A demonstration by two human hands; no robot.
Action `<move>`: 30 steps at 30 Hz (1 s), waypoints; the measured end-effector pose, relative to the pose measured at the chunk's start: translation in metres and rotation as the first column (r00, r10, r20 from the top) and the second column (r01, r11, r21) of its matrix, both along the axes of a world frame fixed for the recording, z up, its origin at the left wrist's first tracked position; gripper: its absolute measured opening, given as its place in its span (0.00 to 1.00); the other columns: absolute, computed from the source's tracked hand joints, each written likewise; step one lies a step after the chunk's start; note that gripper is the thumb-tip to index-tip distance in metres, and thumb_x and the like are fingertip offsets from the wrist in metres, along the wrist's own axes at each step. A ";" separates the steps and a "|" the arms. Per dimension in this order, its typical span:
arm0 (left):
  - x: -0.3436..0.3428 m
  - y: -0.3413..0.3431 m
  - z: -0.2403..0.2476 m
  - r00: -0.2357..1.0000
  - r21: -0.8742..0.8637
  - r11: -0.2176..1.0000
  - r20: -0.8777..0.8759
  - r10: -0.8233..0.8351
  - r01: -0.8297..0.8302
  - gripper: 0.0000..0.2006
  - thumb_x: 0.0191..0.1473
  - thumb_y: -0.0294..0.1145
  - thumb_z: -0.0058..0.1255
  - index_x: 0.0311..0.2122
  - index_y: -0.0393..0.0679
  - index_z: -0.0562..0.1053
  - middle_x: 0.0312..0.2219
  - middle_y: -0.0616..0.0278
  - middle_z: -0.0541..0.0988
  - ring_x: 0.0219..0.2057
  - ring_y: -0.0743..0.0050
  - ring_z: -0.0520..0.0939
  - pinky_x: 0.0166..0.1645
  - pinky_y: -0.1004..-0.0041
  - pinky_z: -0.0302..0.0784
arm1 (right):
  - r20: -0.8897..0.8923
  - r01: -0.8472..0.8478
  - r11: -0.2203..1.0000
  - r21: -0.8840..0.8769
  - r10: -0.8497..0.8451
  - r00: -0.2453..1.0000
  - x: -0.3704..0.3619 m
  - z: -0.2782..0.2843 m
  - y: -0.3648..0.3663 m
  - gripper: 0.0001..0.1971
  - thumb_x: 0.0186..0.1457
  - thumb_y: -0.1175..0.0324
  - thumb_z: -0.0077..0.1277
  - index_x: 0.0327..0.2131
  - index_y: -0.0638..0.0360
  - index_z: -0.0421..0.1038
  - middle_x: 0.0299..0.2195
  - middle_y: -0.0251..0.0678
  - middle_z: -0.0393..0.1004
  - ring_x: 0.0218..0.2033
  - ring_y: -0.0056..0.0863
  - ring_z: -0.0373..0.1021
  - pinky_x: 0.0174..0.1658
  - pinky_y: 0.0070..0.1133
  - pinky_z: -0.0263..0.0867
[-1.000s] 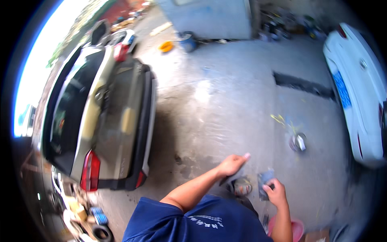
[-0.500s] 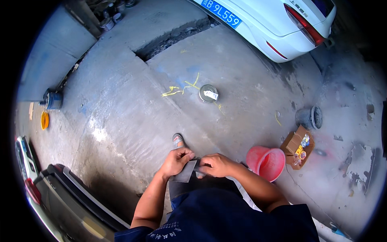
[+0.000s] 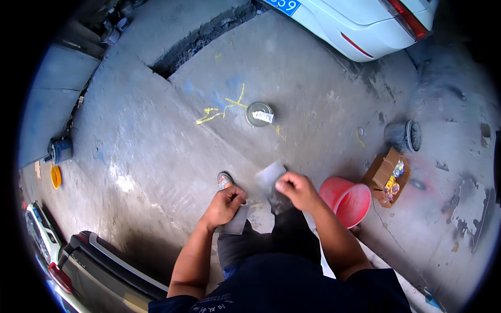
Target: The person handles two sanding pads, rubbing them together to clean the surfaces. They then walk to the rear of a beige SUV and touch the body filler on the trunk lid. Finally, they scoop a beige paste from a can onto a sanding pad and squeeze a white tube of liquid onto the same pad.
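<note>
Stained grey concrete floor [image 3: 156, 135] of an open workshop yard, with yellow paint squiggles [image 3: 222, 109] and a dark drainage channel [image 3: 198, 39] cutting across the top.

Surroundings: a white car's rear end [image 3: 360, 26] sits at the upper edge. A round grey tin lid with a white scrap on it [image 3: 259, 113] lies just beside the yellow marks, well apart from you. To your right stand a red plastic bucket [image 3: 347, 201], an open brown cardboard box of small colourful items [image 3: 389, 177] just beyond it, and a dark grey tipped-over pail [image 3: 404, 135] further up. At far left are a blue can [image 3: 60, 150] and a yellow round lid [image 3: 56, 176]. A dark car's rear bumper [image 3: 104, 266] fills the lower left corner. Your sandalled foot [image 3: 224, 180] shows just above your left hand. Nothing lies between your hands.

Hands: your left hand [image 3: 225, 204] is clenched around a folded grey sheet of abrasive-looking paper [image 3: 235, 224], which hangs below the fist. Your right hand [image 3: 295, 190] is closed in a pinch on a second grey sheet [image 3: 271, 180], held up at an angle; its upper corner rises above the knuckles and its lower part drops toward your dark trousers [image 3: 271, 240]. The two sheets are near each other but apart, both held in front of your knees, above the floor.
</note>
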State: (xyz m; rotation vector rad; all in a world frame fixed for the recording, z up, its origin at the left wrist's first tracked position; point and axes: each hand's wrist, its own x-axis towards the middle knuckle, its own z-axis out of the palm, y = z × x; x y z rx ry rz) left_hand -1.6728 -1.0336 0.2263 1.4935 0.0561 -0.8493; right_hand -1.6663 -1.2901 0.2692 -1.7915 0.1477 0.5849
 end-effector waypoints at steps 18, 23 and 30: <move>0.022 -0.065 -0.205 0.531 0.017 0.586 -0.402 0.746 -0.810 0.07 0.59 0.30 0.47 0.39 0.38 0.70 0.30 0.60 0.77 0.29 0.72 0.78 0.36 0.73 0.75 | 0.000 0.028 0.993 0.115 -0.028 1.000 0.076 -0.249 -0.039 0.20 0.51 0.72 0.50 0.48 0.64 0.60 0.35 0.44 0.75 0.37 0.30 0.73 0.42 0.26 0.67; 0.032 -0.045 -0.271 0.422 -0.156 0.394 -0.399 0.814 -0.906 0.10 0.57 0.22 0.47 0.45 0.39 0.69 0.38 0.59 0.78 0.38 0.72 0.78 0.46 0.69 0.73 | 0.595 -0.189 0.941 -0.280 0.325 0.735 0.083 -0.318 0.002 0.09 0.47 0.79 0.50 0.35 0.62 0.66 0.36 0.44 0.74 0.35 0.46 0.72 0.37 0.32 0.71; 0.019 -0.010 -0.320 0.416 -0.260 0.369 -0.157 0.896 -0.892 0.10 0.57 0.23 0.48 0.45 0.38 0.68 0.38 0.61 0.78 0.38 0.74 0.78 0.46 0.71 0.73 | 0.918 -0.302 0.909 -0.287 0.352 0.185 0.097 -0.375 0.043 0.15 0.44 0.79 0.52 0.39 0.59 0.70 0.36 0.39 0.73 0.37 0.41 0.72 0.43 0.31 0.70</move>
